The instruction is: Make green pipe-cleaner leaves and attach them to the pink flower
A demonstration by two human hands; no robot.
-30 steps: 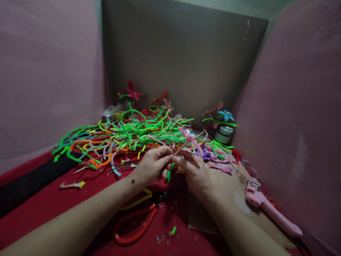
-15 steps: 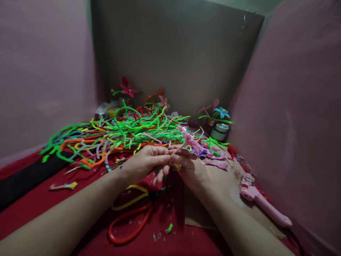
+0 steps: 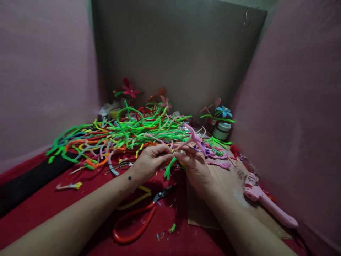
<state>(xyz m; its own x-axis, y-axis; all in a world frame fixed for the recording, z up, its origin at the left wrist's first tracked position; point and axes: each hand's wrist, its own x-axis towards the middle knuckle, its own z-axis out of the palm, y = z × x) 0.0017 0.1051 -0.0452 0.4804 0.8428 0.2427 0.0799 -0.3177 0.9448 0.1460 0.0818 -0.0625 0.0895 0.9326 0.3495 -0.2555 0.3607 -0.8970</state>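
Observation:
Over the table's middle, my right hand [image 3: 195, 167] is closed around a pink pipe-cleaner flower [image 3: 196, 138], whose petals point up and away. The fingers of my left hand [image 3: 151, 160] pinch a thin dark strand that runs across to the right fingertips; its exact kind is too small to make out. Below the fingertips hangs a green pipe-cleaner tuft [image 3: 167, 171], its upper end hidden near the right hand. Scissors [image 3: 137, 229] with one red and one yellow handle lie beneath, partly covered by my left forearm.
Behind my hands spreads a heap of colourful pipe cleaners [image 3: 149, 128]. A pink glue gun [image 3: 269, 204] rests on cardboard [image 3: 202, 209] at right. Finished flowers [image 3: 223, 112] and a small jar [image 3: 222, 131] stand at the back. Green scraps [image 3: 172, 227] dot the red cloth.
My fingertips have drawn slightly apart, showing the dark strand between them. The green tuft now hangs in plain sight, and the scissors' blades are uncovered. The whole view has shifted a little.

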